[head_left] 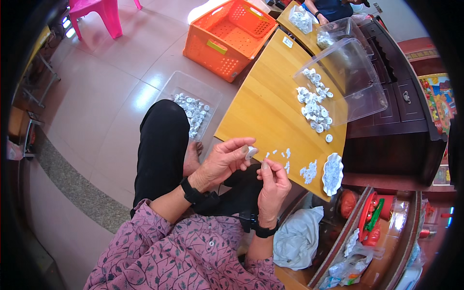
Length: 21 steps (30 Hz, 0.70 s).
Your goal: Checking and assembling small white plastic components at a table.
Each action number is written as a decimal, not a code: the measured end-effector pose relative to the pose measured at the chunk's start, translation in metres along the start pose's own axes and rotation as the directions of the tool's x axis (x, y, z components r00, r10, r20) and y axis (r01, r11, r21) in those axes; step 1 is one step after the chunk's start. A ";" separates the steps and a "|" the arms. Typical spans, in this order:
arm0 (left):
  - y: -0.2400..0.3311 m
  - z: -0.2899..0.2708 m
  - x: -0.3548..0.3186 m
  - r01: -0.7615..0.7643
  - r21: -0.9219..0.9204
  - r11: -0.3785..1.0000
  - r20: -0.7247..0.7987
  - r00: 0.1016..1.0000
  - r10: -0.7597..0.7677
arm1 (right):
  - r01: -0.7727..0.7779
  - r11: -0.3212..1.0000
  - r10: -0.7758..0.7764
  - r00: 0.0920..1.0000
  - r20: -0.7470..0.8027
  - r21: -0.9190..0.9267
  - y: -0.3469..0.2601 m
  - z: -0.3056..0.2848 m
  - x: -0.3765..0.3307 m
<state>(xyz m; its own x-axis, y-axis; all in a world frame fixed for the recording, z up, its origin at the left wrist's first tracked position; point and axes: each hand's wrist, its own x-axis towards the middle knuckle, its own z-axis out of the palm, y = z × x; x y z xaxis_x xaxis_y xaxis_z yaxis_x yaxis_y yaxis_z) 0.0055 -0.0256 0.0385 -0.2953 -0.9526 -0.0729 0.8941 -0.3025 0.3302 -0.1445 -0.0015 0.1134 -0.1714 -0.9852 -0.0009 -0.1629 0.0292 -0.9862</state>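
By the near edge of the tabletop (256, 104), the left hand (223, 162) pinches a round white piece (251, 153); the right hand (273, 187) has its fingers together.

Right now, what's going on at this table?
The left hand holds a small round white piece just off the near edge of the wooden table. The right hand is pinched close by; anything in it is too small to tell. On the table, similar white pieces lie heaped by a tipped clear bin, with small white bits and a scalloped dish nearer the hands. Another person's hand shows up top.
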 end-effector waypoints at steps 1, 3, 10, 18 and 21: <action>-0.001 -0.002 -0.001 0.020 -0.065 0.998 0.022 1.000 -0.019 | 0.032 0.999 -0.032 0.999 -0.005 -0.009 -0.001 0.002 -0.003; -0.004 -0.005 -0.002 0.048 -0.148 0.988 0.071 0.997 -0.038 | 0.077 0.996 -0.077 0.997 -0.009 -0.040 -0.002 0.005 -0.006; -0.012 -0.009 -0.001 0.092 -0.189 0.978 0.140 0.988 -0.066 | 0.165 0.985 -0.167 0.986 -0.027 -0.049 0.002 0.015 -0.008; -0.009 -0.004 -0.003 0.063 -0.060 0.996 0.128 0.990 -0.055 | 0.377 0.817 -0.425 0.905 -0.013 -0.436 -0.005 0.016 -0.008; -0.011 -0.002 -0.004 0.046 -0.015 0.999 0.088 0.995 -0.044 | 0.332 0.839 -0.379 0.925 -0.026 -0.431 -0.008 0.015 -0.011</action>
<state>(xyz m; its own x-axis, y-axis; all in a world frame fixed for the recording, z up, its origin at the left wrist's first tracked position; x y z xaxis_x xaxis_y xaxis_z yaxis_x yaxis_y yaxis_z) -0.0025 -0.0186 0.0337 -0.3631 -0.9317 -0.0045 0.8848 -0.3463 0.3119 -0.1268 0.0062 0.1193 -0.1219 -0.9182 0.3769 -0.6120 -0.2295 -0.7569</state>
